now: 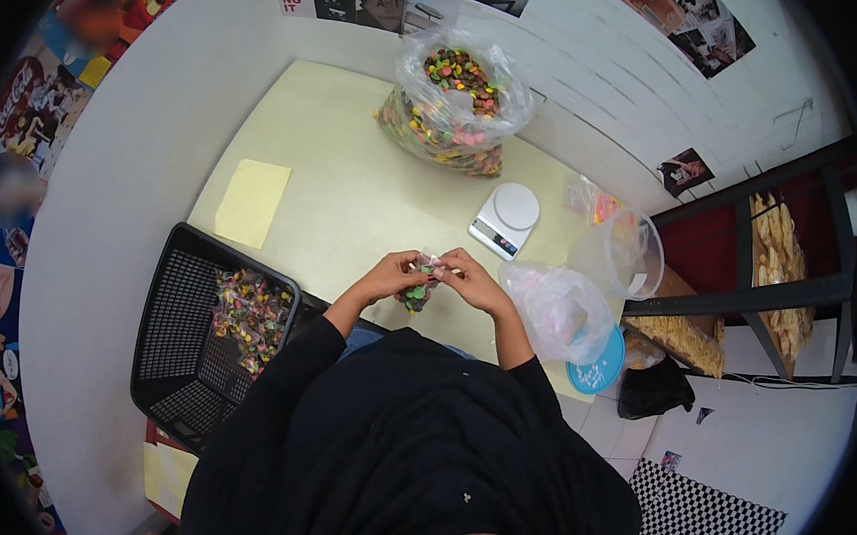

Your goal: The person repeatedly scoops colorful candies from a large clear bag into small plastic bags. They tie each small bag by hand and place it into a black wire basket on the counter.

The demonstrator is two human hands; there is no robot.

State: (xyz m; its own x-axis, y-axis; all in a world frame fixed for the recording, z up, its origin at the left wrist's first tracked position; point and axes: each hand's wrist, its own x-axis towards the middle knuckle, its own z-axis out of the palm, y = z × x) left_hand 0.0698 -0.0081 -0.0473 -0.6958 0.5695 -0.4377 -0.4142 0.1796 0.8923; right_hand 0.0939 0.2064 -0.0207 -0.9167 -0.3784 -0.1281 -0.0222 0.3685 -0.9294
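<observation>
A small clear plastic packet of coloured candies [416,294] hangs between my two hands over the near edge of the table. My left hand [388,276] pinches its upper left side. The upper right side is gripped by the fingertips of my right hand [475,281]. Green pieces show through the plastic below my fingers; the top of the packet is partly hidden by them. Beyond my right hand stands a white digital kitchen scale [505,219], its round platform bare. A large open clear bag of coloured candies [451,120] stands at the far side of the table.
At left, a black plastic basket [171,319] holds many filled packets [251,316]. A yellow paper sheet [252,204] lies on the table [333,146]. Right of me are a clear plastic bag [564,311], a blue lid [598,363], a clear tub [618,252] and a black metal rack [739,298].
</observation>
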